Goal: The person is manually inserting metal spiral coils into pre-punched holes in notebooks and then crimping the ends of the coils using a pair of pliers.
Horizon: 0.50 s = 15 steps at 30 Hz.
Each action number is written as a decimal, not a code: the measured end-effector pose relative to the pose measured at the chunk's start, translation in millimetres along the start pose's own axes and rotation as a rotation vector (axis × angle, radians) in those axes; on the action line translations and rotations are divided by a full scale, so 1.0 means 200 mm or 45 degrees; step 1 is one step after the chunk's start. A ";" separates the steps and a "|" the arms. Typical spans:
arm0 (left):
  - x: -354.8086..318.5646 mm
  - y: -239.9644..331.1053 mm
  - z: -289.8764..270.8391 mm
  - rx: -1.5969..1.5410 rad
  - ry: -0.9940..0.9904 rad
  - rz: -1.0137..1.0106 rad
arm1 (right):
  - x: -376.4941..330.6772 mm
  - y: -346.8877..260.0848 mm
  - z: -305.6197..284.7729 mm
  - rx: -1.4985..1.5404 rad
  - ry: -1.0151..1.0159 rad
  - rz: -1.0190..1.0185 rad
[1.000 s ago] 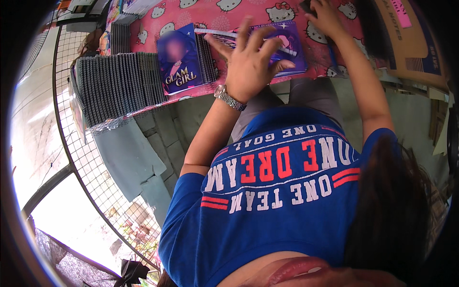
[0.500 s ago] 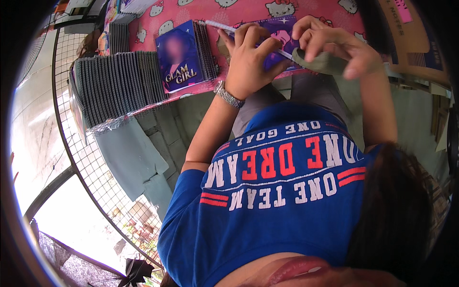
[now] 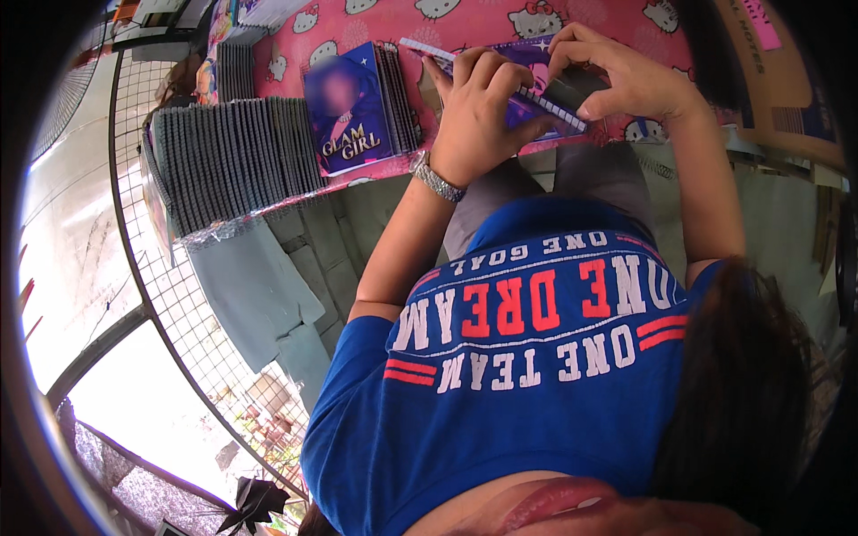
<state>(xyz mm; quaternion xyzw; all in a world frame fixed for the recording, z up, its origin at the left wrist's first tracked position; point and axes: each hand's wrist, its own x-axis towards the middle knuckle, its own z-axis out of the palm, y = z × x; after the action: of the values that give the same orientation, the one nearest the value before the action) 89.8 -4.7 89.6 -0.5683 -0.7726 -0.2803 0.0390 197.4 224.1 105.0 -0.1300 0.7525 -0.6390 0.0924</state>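
Note:
A notebook (image 3: 522, 109) with a purple picture cover lies slanted on the pink table, its long white edge (image 3: 563, 116) lined with dark marks like a row of coils or holes. My left hand (image 3: 478, 103), with a metal watch on the wrist, is closed over the middle of that edge. My right hand (image 3: 617, 76) is curled round the near right corner, thumb and fingers on the edge and on a dark grey-green sheet (image 3: 576, 87). Both palms hide much of the notebook.
Left of my hands leans a blue-covered notebook (image 3: 349, 116) against more spiral-bound ones. A long row of upright notebooks (image 3: 237, 161) runs along the table's near left edge. The table has a pink patterned cover (image 3: 384, 22). A cardboard box (image 3: 778, 80) stands at the right.
My right hand has come down to the right end of the notebook's edge. The grey-green sheet, earlier curled out under its fingers, now lies flatter within its grip. My left hand stays on the edge.

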 end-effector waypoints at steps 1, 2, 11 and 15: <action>-0.01 0.00 0.00 -0.004 0.005 -0.002 | 0.01 0.04 -0.01 0.173 -0.024 -0.137; 0.00 0.00 0.00 -0.007 0.010 -0.004 | 0.01 0.05 -0.02 0.347 -0.051 -0.275; -0.01 -0.02 0.02 -0.021 0.059 -0.052 | 0.11 0.00 -0.02 0.121 -0.104 -0.144; 0.03 -0.11 -0.08 0.023 0.094 -0.064 | 0.15 0.08 -0.07 0.040 -0.041 -0.213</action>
<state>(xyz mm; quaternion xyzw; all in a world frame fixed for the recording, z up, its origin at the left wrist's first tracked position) 64.3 -11.3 97.3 -0.5377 -0.7871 -0.2950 0.0657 163.5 230.9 92.7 -0.2012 0.7273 -0.6540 0.0526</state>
